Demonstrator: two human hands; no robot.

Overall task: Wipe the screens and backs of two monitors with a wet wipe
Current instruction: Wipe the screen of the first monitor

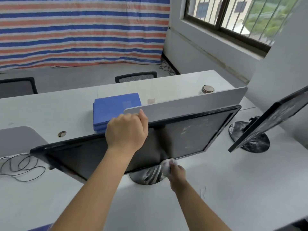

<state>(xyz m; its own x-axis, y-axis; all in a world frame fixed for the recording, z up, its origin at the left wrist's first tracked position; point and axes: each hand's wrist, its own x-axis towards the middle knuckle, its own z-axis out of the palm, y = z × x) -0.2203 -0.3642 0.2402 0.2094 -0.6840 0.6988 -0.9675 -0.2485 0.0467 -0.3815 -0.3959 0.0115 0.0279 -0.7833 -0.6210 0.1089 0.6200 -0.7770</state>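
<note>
While the left hand (126,130) gripped the top edge of the wide black flat-panel monitor (191,135), fingers curled over the rim, the right hand (177,175) pinched a crumpled white wet wipe (167,165) against the screen's lower edge, just above the round black stand base (146,177). The monitor stood tilted back on the white desk (233,189), held between the two hands: the left high near the middle of the upper rim, the right low and nearer the person. Both bare forearms reached forward, the left crossing in front of the screen. A second black monitor (273,119), streaked with pale smears, stood to the right, well apart from both hands. Beyond the first monitor lay a stack of blue folders (116,104), beside the end of a grey divider panel (191,102).
</note>
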